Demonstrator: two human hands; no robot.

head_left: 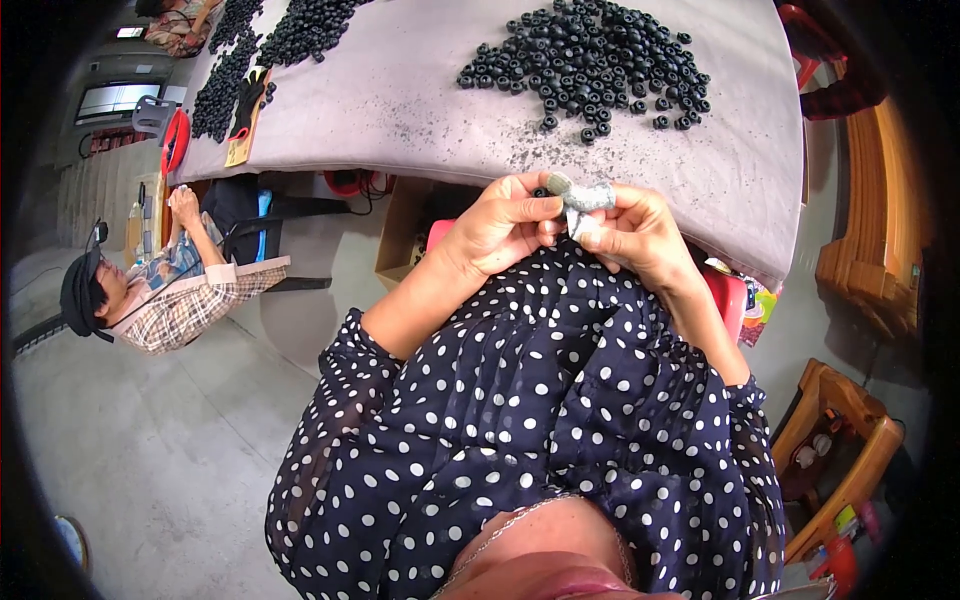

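Observation:
In front of my chest, at the table's near edge, both hands meet. My left hand is closed in a pinch, with a small black bead showing between its fingers. My right hand is closed too, its fingertips on a crumpled grey-white cloth-like piece. A grey wrapping covers the end of its index finger. Between the hands sits a dull olive-grey tip; whether it belongs to the wrapping I cannot tell. Beyond lies a big pile of black beads with holes.
More black beads lie at the far left of the cloth-covered table, near a black glove. A co-worker in a plaid shirt sits at left. A cardboard box stands under the table; a wooden chair is at right.

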